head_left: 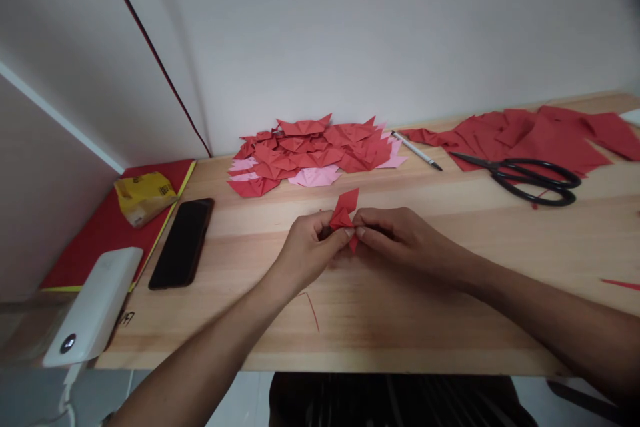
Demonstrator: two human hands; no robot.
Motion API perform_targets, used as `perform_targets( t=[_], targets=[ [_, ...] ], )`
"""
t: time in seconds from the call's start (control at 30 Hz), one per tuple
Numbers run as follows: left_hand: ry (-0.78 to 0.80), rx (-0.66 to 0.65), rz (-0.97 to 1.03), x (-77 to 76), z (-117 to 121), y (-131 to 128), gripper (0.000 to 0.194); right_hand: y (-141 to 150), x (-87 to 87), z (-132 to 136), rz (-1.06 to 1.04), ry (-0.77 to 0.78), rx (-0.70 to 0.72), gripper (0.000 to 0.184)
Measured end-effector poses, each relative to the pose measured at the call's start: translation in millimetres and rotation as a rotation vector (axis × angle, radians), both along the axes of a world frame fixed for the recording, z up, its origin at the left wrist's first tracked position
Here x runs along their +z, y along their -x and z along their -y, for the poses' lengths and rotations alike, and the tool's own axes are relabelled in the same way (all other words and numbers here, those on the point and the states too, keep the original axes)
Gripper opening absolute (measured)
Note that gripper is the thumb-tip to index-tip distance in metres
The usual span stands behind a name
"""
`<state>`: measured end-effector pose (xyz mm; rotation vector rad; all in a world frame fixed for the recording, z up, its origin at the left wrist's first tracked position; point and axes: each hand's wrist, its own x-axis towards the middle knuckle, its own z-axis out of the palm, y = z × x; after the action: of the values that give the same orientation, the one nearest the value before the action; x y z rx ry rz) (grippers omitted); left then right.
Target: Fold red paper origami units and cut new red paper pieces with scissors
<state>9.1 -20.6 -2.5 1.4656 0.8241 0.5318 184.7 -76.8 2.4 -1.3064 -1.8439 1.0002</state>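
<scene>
A small piece of folded red paper [344, 213] is held above the middle of the wooden table, one pointed flap sticking up and another down. My left hand [313, 240] is closed, its thumb and fingers pinching the paper's left side and lower front. From the right, my right hand [387, 233] pinches the paper's edge between thumb and forefinger. The two thumbs nearly meet at the lower right of the fold. Part of the paper is hidden behind the fingers. Beyond the hands lies a pile of folded red and pink paper pieces [310, 153] against the wall.
Right of the pile lie a white pen [417, 151], black-handled scissors [525, 177] and loose red paper sheets [545, 137]. At left are a black phone [181, 243], a white power bank [95, 307] with a cable, and a yellow packet [145, 195] on a red folder [90, 240].
</scene>
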Motion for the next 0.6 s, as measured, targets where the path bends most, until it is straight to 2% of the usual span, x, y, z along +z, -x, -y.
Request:
perform_targets(
  t=[0.3, 0.47, 0.6],
  targets=[
    [0.199, 0.017, 0.107, -2.4, -0.4, 1.0, 0.021, 0.3, 0.5, 0.4, -0.097, 0.048, 0.001, 0.023],
    [0.364, 0.052, 0.208, -0.8, -3.2, 2.8, 0.016, 0.6, -5.6, -1.7, -0.265, -0.007, -0.032, 0.011],
    [0.421, 0.031, 0.240, 1.0, -3.8, 3.3, 0.014, 1.3, -8.2, -2.1, -0.336, 0.009, -0.017, 0.011]
  ],
)
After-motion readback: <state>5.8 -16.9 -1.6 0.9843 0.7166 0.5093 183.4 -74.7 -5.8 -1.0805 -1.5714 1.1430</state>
